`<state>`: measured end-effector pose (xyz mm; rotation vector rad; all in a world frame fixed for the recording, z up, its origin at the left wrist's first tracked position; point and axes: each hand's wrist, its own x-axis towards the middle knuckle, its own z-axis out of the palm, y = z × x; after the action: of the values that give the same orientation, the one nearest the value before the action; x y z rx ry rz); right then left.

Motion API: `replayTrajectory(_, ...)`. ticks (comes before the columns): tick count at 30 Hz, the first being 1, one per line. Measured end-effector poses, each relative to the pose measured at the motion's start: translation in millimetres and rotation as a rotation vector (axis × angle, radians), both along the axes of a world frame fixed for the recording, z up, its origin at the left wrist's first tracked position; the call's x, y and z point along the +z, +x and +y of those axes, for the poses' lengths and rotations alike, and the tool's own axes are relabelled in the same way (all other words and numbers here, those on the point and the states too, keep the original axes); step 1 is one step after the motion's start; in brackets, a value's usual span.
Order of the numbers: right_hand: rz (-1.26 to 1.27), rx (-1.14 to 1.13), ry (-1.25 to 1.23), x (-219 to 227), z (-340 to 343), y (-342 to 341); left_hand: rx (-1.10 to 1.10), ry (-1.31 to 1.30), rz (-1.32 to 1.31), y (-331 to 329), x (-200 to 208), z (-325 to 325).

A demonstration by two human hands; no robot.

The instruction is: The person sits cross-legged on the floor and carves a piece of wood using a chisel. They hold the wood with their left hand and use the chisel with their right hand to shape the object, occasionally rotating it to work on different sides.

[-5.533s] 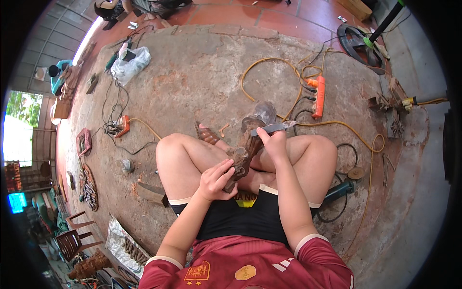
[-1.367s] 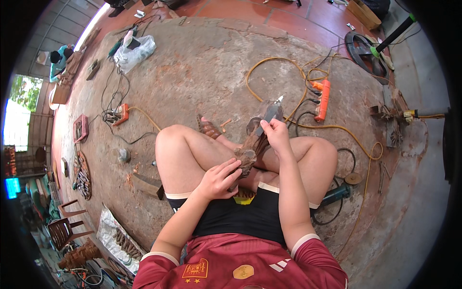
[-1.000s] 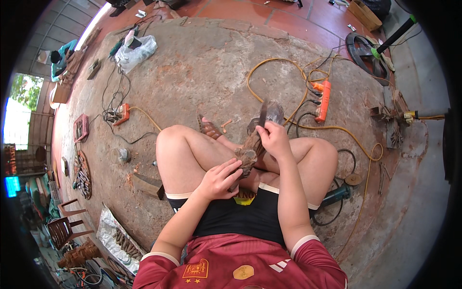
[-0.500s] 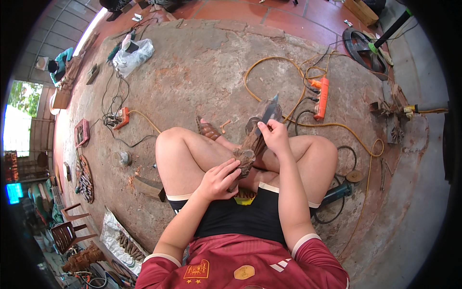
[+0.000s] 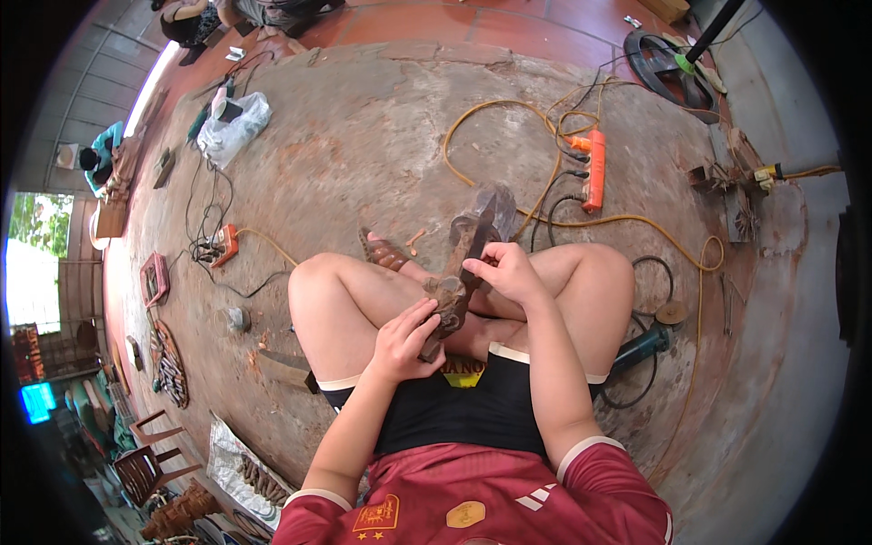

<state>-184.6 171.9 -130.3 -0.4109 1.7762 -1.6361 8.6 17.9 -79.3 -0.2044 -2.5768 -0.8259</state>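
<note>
A brown wood carving [image 5: 447, 292] with a knobbly, rounded shape stands tilted between my crossed legs, its far end pointing away from me. My left hand [image 5: 405, 340] is wrapped around its near end. In my right hand [image 5: 507, 272], thumb and fingers pinch a dark flat strip [image 5: 480, 238], which lies along the carving's right side. Whether the strip is a file or a piece of abrasive cannot be made out. The carving's underside is hidden by my hands and legs.
An orange power strip [image 5: 594, 171] with a yellow cable lies ahead right, another power strip [image 5: 224, 245] to the left. A green power tool [image 5: 640, 350] rests by my right thigh. Left are a roll of hand tools [image 5: 169, 363] and a plastic bag [image 5: 234, 132]. People sit farther off.
My right hand and the strip have shifted left and toward me along the carving. The carving's far end has also moved left. My left hand keeps its hold. The whole view has turned slightly.
</note>
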Motion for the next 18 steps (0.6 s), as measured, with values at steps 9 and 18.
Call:
replayTrajectory(9,0.149,-0.128,-0.037,-1.5,-11.7,-7.9,0.016,0.045,0.009,-3.4,3.8,-1.2)
replayTrajectory(18,0.459,-0.122,-0.091,-9.5,-11.1,-10.7,0.019,0.042,0.015,-4.5,4.4,-0.2)
